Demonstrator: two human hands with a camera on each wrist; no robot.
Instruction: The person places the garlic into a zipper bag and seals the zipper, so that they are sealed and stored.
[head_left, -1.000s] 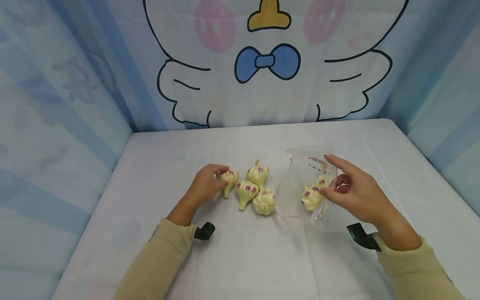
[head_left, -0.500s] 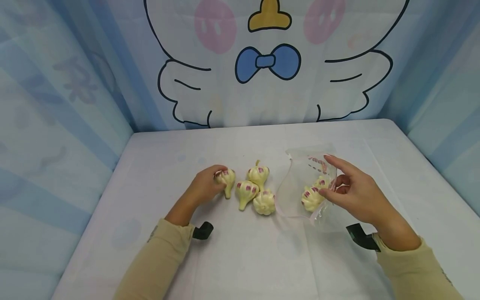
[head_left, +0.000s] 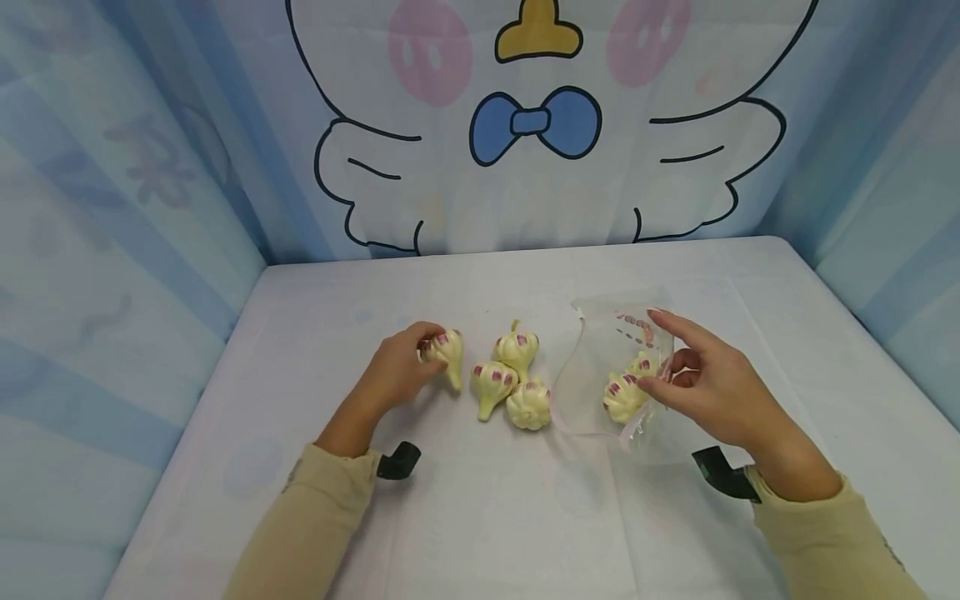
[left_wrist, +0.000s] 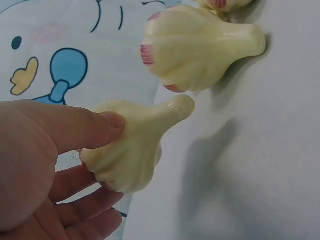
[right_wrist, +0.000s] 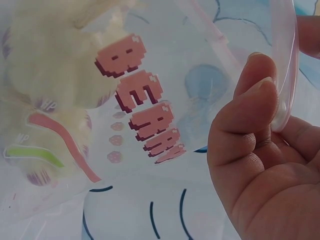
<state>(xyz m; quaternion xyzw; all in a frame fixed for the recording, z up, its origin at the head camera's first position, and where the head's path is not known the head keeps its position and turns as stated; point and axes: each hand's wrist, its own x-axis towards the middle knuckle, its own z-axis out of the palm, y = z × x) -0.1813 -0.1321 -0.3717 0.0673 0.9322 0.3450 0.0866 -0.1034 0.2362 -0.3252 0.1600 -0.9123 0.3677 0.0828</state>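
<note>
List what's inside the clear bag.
Through the clear bag: one garlic bulb and, farther back, another bulb. In the head view the right hand hides part of them; in the right wrist view, print does. Anything behind the bulbs can't be seen.

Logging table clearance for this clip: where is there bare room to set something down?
Bare table lies between the sleeves, left of the left hand, and along the back edge. It is crowded mid-table: the left hand's garlic bulb, three loose bulbs huddled together, then the clear bag with bulbs inside, held by the right hand.
</note>
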